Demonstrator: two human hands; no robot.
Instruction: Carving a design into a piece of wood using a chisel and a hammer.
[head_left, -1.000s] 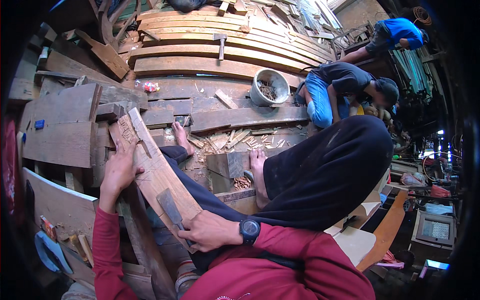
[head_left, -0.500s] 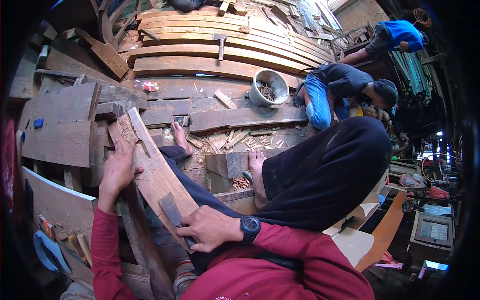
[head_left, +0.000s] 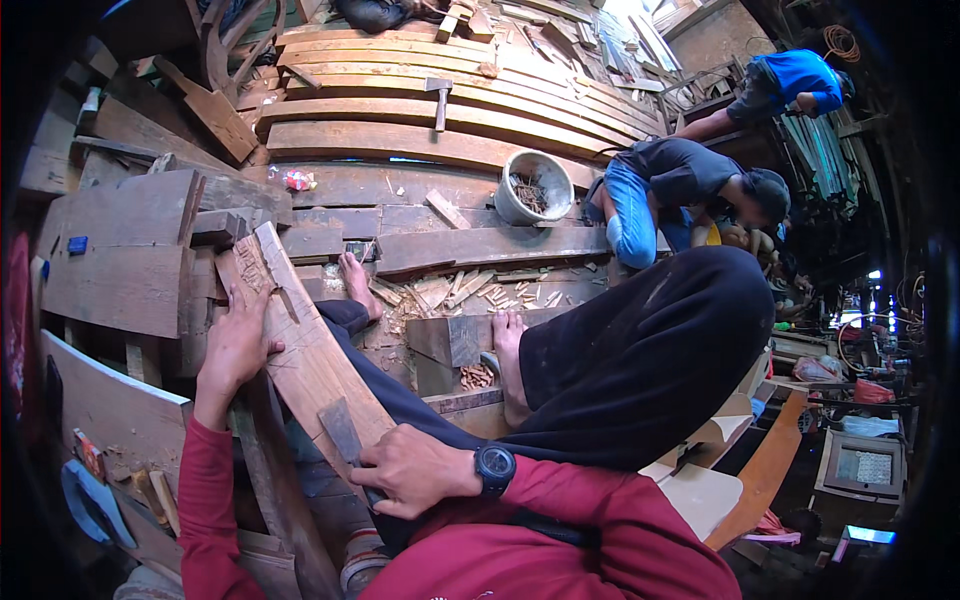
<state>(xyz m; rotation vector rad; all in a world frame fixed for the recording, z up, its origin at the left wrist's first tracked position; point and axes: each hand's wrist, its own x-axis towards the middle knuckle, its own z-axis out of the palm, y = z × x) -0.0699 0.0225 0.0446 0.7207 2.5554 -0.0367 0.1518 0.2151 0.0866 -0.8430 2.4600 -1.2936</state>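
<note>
My left hand [head_left: 234, 335] grips the edge of a light wooden plank [head_left: 305, 355] near its upper end, where chipped, carved wood shows. The plank lies slanting across my left leg. My right hand [head_left: 410, 470] is closed on a flat dark metal blade tool [head_left: 340, 430], which rests on the lower part of the plank. The tool's held end is partly hidden by my fingers.
Stacked planks [head_left: 420, 140], a hammer-like tool [head_left: 438, 100], a bucket of scraps [head_left: 533, 195] and wood chips [head_left: 470, 290] lie ahead. A crouching co-worker [head_left: 680, 185] and another person [head_left: 800, 85] are at right. Boards [head_left: 115, 270] crowd my left.
The view has shifted slightly. My right hand and the blade sit a little lower in the picture, still on the plank. The crouching co-worker's head has moved slightly.
</note>
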